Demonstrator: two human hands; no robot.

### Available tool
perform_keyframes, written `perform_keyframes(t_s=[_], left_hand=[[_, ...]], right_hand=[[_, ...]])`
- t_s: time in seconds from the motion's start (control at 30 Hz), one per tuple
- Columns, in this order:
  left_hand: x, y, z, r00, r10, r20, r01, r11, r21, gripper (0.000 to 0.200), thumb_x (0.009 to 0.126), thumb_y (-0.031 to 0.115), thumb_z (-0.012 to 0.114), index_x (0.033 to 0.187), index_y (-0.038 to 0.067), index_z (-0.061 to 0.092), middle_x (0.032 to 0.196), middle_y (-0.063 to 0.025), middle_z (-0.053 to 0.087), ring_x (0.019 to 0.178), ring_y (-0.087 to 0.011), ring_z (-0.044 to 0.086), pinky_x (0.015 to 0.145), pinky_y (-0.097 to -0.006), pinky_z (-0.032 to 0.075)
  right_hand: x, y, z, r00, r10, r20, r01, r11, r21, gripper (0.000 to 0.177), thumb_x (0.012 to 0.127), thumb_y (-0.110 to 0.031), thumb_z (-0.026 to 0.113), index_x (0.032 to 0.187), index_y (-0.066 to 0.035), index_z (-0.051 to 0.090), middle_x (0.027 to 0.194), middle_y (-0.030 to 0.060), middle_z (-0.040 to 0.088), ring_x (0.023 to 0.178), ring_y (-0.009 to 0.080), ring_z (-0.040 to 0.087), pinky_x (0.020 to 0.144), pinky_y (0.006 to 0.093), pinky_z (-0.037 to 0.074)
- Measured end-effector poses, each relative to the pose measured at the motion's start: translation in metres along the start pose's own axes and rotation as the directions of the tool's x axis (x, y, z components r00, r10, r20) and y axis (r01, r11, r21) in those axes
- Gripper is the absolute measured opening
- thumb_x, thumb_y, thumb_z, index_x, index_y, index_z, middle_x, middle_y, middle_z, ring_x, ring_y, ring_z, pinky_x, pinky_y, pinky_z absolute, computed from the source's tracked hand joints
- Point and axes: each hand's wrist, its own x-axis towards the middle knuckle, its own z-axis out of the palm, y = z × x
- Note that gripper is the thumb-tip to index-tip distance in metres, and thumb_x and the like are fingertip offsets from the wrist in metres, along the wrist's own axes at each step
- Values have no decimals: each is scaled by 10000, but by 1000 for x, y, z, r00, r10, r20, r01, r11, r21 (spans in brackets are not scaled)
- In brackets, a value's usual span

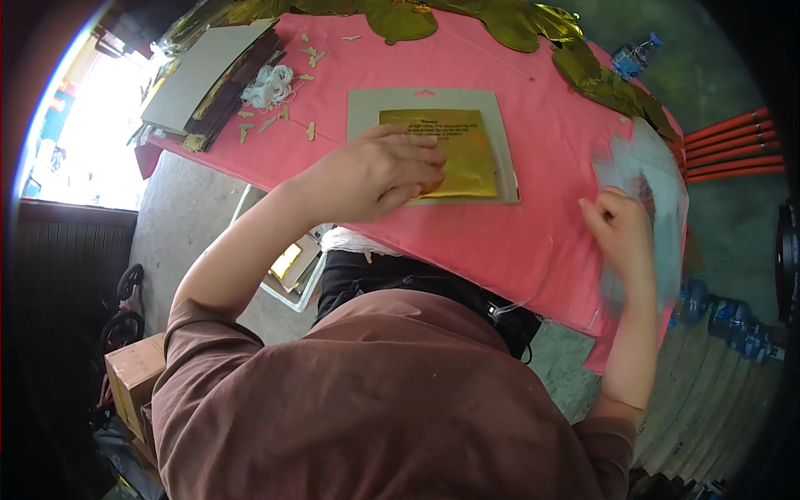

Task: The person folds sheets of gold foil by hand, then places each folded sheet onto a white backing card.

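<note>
My left hand (387, 171) lies palm down over the lower left part of a flat gold foil packet (462, 158) with printed warning text. Its fingers are stretched and slightly bent, touching the packet. Beneath the packet is a grey card (362, 104) with a hang hole at its top edge. At the table's right side, my right hand (621, 221) is closed, fingers curled in, at a heap of thin clear plastic bags (658, 212). Plastic above that hand is smeared by motion and seems to be in its grip.
On the pink-covered table (533, 250), a stack of grey cards (204, 75), white string (271, 87) and several small pale clips (311, 131) lie left. Gold foil (512, 25) lines the far edge. A white bin (300, 287) stands below; bottles (733, 325) lie on the floor.
</note>
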Motion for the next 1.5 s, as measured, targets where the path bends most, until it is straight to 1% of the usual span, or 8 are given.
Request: perform_keyframes(t_s=[0.23,0.4,0.6,0.83,0.9,1.3,1.43,1.5], left_hand=[[-27,37,-14,994,-111,12,110,991,76,246,755,153,654,985,68,636,1066,-65,575,1076,-239,520,933,-400,418],[-38,36,-12,994,-94,-59,91,995,-40,201,772,104,675,960,37,649,1013,-87,608,990,-283,567,824,-386,479],[-39,35,-10,971,-192,-144,166,971,-174,106,801,60,646,898,19,650,903,-116,628,881,-291,597,765,-378,494],[-34,35,-8,945,-288,-155,258,948,-188,62,807,50,635,842,-1,642,823,-108,633,803,-279,597,715,-359,493],[-34,34,-6,941,-292,-170,260,948,-184,59,795,59,635,824,8,632,801,-105,621,785,-278,588,694,-366,489],[-34,38,2,875,-427,-228,417,904,-90,130,742,96,665,826,50,577,731,-80,555,722,-262,563,639,-377,472],[-41,39,1,832,-459,-312,485,875,6,197,761,164,660,892,58,557,774,-71,540,754,-265,551,675,-382,428],[-47,41,3,810,-465,-358,525,847,85,212,770,179,653,908,57,550,791,-72,539,759,-268,546,684,-378,414]], right_hand=[[1,-5,38,958,-238,-159,219,967,-128,296,752,28,571,1035,-57,590,821,120,519,727,321,565,636,408,457],[-1,-27,41,912,-408,38,403,911,89,450,740,39,570,1174,-77,570,929,94,546,768,278,580,646,352,480],[-2,-42,39,917,-393,72,323,835,446,360,741,-8,646,1096,-48,605,880,85,535,706,195,551,608,277,441],[14,-45,62,930,-369,0,325,819,473,77,770,-17,655,827,23,621,699,46,528,667,130,535,591,248,417],[19,-53,66,995,-55,87,-13,772,636,116,788,-57,662,770,40,600,618,14,536,614,79,517,562,241,405],[51,-66,48,858,143,493,-414,760,501,222,845,-154,591,681,-8,558,542,19,542,360,65,460,337,217,328],[49,-70,52,862,126,491,-374,811,449,216,840,-147,564,693,10,550,539,74,552,388,135,501,377,273,383],[44,-67,69,991,-69,113,45,978,204,210,823,-144,544,688,18,532,574,166,570,482,279,570,472,370,452]])
